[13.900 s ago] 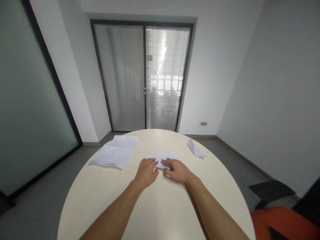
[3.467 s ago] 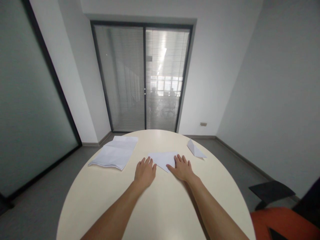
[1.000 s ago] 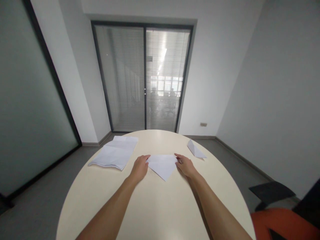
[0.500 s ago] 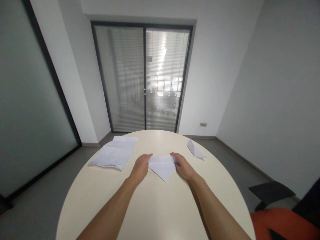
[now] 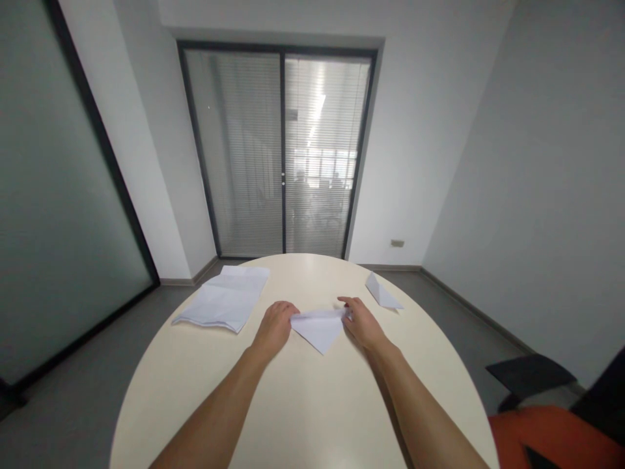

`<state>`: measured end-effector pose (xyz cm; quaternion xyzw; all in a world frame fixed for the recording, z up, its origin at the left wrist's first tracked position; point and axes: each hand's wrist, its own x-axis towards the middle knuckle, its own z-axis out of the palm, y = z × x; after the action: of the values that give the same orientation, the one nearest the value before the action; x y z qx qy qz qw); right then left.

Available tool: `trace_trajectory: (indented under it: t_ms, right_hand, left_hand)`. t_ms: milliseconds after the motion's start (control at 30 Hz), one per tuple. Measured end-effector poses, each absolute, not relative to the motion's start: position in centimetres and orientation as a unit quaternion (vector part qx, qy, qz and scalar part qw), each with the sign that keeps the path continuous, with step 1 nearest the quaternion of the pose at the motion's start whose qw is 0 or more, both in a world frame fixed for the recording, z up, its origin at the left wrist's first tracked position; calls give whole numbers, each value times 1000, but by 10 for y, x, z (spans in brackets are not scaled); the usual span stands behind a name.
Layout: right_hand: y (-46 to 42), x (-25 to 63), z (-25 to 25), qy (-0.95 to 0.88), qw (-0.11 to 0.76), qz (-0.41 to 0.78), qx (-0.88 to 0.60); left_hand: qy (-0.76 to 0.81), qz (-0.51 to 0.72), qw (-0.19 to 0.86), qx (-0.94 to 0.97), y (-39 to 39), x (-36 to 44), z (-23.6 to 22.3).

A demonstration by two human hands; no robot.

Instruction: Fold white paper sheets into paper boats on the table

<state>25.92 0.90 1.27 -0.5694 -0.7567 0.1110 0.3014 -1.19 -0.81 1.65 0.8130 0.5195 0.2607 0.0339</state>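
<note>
A folded sheet of white paper (image 5: pixel 319 331) lies on the round cream table, its point facing me and its far edge bent up in a narrow strip. My left hand (image 5: pixel 276 326) grips the left end of that strip, fingers curled over it. At the right end, my right hand (image 5: pixel 362 324) pinches the paper between thumb and fingers, with the index finger stretched out above. The undersides of both grips are hidden.
A stack of white paper sheets (image 5: pixel 227 296) lies at the table's (image 5: pixel 303 410) left. A folded paper piece (image 5: pixel 383 293) rests near the right edge. An orange and black chair (image 5: pixel 551 430) stands at the lower right.
The paper has come nearer to me since the flat-hand press, its point more exposed. Over the last second its far edge has bent towards me. The stack and the folded piece stay put.
</note>
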Motion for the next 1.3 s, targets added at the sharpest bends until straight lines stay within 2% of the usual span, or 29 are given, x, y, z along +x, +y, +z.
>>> trace_trajectory:
  t_ms: [467, 867, 1033, 1300]
  right_hand:
    - [-1, 252, 25, -789, 189, 81, -579]
    - [4, 248, 19, -801, 235, 78, -545]
    - [5, 249, 18, -807, 238, 82, -534]
    - [0, 242, 19, -831, 249, 94, -489]
  left_hand:
    - [555, 170, -2, 814, -20, -6, 25]
    - [597, 78, -51, 797, -49, 29, 39]
    - [611, 87, -64, 784, -64, 47, 32]
    - [596, 104, -64, 794, -49, 32, 10]
